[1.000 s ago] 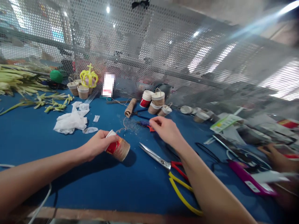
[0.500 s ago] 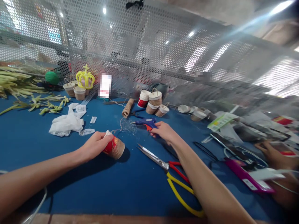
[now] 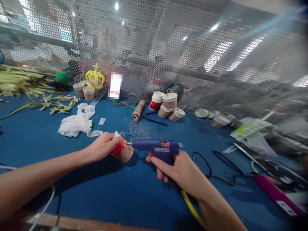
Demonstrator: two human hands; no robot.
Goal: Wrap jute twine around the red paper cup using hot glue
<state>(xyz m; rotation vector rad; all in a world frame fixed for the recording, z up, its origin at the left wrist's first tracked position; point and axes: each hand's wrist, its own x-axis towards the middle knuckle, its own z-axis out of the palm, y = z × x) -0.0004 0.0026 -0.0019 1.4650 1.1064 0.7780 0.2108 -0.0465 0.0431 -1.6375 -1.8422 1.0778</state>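
Note:
My left hand (image 3: pixel 106 145) grips a red paper cup (image 3: pixel 124 152) tilted on its side, its lower part wrapped in tan twine. A loose strand of the twine trails from the cup toward a tan roll (image 3: pixel 138 110). In my right hand (image 3: pixel 172 166) is a blue hot glue gun (image 3: pixel 154 146), fingers wrapped round its handle. The gun's metal nozzle points left and meets the cup's side, near the edge of the wrapped twine. Under my right forearm a yellow scissor handle (image 3: pixel 190 205) shows; the rest of the scissors is hidden.
Behind the roll lie blue-handled pliers (image 3: pixel 154 120). Twine-wrapped cups (image 3: pixel 169 101) stand by the perforated metal screen (image 3: pixel 144 48). White crumpled material (image 3: pixel 75 124) and plant stalks (image 3: pixel 21 81) lie left. A black cable (image 3: pixel 209 170) and a purple box (image 3: pixel 276 192) are at right.
My right hand has lifted the glue gun off the table and brought its nozzle to the cup. The scissors are now mostly covered by my arm. The view has shifted slightly.

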